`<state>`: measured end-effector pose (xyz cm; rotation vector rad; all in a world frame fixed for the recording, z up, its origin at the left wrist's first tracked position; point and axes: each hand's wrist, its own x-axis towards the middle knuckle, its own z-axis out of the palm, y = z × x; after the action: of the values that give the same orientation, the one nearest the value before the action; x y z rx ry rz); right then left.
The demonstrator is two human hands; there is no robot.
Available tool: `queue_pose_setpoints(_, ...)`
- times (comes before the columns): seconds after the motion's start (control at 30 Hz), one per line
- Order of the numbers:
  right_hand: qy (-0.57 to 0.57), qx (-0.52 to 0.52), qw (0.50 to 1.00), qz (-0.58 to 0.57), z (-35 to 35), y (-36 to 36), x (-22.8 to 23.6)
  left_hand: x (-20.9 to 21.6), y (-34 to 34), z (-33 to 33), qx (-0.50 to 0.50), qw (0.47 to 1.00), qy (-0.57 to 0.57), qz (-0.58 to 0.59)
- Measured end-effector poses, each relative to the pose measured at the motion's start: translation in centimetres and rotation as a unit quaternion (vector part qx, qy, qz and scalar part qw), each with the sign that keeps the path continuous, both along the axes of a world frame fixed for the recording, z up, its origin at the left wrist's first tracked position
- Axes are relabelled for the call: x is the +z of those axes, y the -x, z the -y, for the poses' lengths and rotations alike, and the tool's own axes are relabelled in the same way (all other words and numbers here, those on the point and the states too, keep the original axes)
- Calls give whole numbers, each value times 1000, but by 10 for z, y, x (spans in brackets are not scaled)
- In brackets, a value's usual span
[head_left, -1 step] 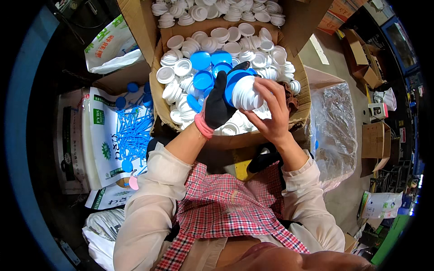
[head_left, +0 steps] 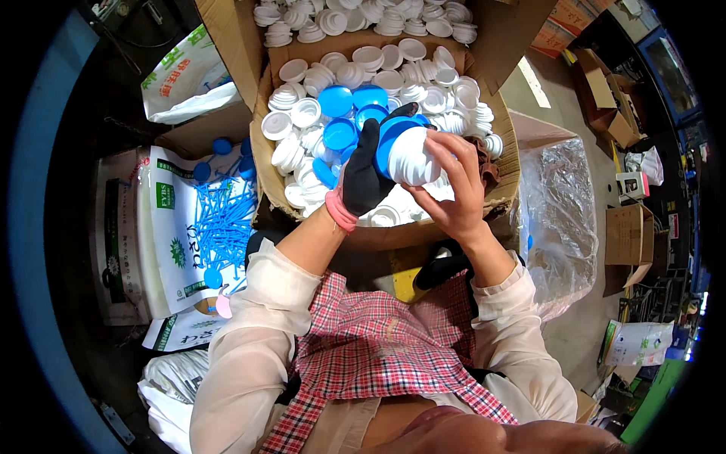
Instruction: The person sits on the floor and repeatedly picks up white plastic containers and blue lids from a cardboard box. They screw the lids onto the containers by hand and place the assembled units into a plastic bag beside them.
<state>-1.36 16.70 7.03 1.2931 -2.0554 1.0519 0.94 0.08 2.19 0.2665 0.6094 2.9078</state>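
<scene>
The left hand, in a black glove with a pink band at the wrist, was closed around a blue round cap over the near carton. The right hand, bare, had its thumb and fingers narrowed on a white ridged piece set against that cap, also over the carton. I could not tell whether the white piece was seated in the blue one or only pressed to it. Nothing I could make out had shifted since the instant before: both hands kept the same grip, and the caps below lay just as they had.

The front rim of the carton ran below both wrists, with the forearms crossing above it. Inside its walls, white caps filled the space to either side, and loose blue caps lay among them near its middle. The room for moving was the air above those caps, between the carton's left and right walls; a brown cloth lay inside by the right wall.

Left of the carton, blue stemmed pieces lay heaped on a printed white sack. Right of it stood a box lined with clear plastic, with grey floor beyond. Behind it, a second box held more white caps.
</scene>
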Motion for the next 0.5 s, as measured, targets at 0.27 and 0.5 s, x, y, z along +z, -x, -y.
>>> queue_pose_setpoints(0.27, 3, 40, 999, -2, 1, 2, -3, 0, -1, -4, 3, 1000, -7, -13)
queue_pose_setpoints(0.5, -10, 67, 998, 16, 0, 2, 1, 6, -6, 0, 13, 996, 84, -40)
